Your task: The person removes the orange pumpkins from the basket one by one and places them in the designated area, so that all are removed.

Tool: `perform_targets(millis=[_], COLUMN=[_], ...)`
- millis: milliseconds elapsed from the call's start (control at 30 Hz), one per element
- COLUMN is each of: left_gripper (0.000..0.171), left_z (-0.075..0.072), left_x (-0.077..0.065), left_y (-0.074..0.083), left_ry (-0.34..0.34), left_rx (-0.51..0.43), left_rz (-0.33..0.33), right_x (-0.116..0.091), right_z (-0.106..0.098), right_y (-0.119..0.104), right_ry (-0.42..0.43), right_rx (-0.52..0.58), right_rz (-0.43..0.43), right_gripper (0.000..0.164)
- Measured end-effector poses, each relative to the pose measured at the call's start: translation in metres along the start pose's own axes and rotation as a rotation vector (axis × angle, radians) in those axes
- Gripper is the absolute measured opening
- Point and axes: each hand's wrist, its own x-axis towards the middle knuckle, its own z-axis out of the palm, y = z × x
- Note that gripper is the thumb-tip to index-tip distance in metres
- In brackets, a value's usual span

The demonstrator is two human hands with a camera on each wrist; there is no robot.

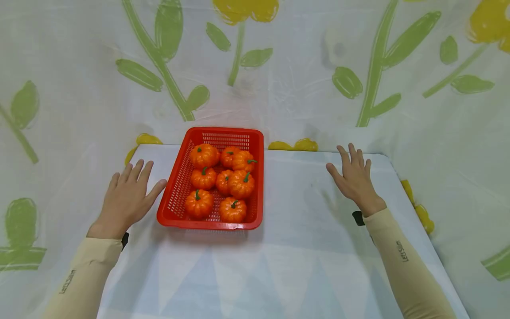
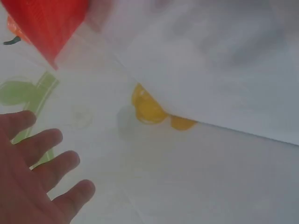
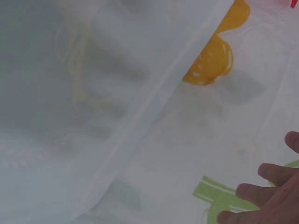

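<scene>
A red plastic basket (image 1: 211, 223) with slotted walls stands on the table, left of the middle. Inside it lie several small orange pumpkins (image 1: 199, 204) with green stems. My left hand (image 1: 126, 195) is spread flat just left of the basket, its thumb near the basket's rim; whether they touch I cannot tell. In the left wrist view, the left hand's fingers (image 2: 51, 163) are apart and hold nothing. Over the right part of the table, my right hand (image 1: 354, 175) has its fingers spread, well away from the basket. The right wrist view shows its fingers (image 3: 252, 191) bare too.
A white table (image 1: 295, 212) with pale blue triangles near its front carries the basket. Behind and around it hangs a white cloth (image 1: 295, 88) printed with green stems and yellow flowers. The table's right edge (image 1: 422, 239) runs beneath the right forearm.
</scene>
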Motion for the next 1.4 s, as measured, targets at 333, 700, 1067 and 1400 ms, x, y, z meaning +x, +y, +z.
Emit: perform_targets(millis=[333, 700, 1067, 1400], left_gripper=[0.1, 0.111, 0.108, 0.108], left_z=[0.004, 0.019, 0.022, 0.024], left_x=[-0.033, -0.067, -0.066, -0.064], left_y=[0.014, 0.023, 0.028, 0.027], left_ry=[-0.007, -0.091, -0.101, -0.079], left_rx=[-0.179, -0.227, -0.223, -0.217], left_rz=[0.084, 0.07, 0.066, 0.075], right_x=[0.002, 0.018, 0.027, 0.027], right_z=[0.007, 0.008, 0.017, 0.04], right_y=[-0.001, -0.026, -0.077, -0.129], right_ry=[0.024, 0.032, -0.06, -0.165], right_rx=[0.031, 0.289, 0.409, 0.406], right_rz=[-0.031, -0.138, -0.232, -0.401], right_gripper=[0.076, 0.072, 0.079, 0.09])
